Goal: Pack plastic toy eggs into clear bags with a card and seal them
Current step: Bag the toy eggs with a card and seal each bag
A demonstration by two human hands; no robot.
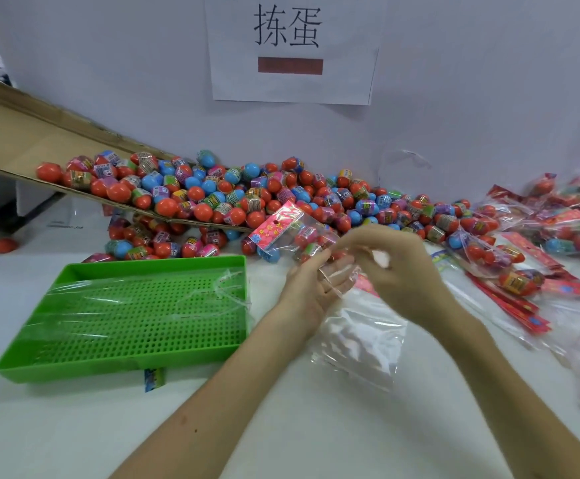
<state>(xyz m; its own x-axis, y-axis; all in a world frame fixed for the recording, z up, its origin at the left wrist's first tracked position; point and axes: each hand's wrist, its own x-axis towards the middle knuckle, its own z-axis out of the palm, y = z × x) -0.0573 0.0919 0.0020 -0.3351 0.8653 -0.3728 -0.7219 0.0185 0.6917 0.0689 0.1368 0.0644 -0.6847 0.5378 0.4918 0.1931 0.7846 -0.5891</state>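
Bag (300, 236) of eggs and pink card (274, 224) hangs over the table (281, 416), left hand (312, 288) pinching it thumb over near-straight fingers, right hand (392, 267) curled on its open end.

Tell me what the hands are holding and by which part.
The left hand pinches the filled egg bag at the end opposite its pink card. The right hand meets that same end, but blur hides its grip.
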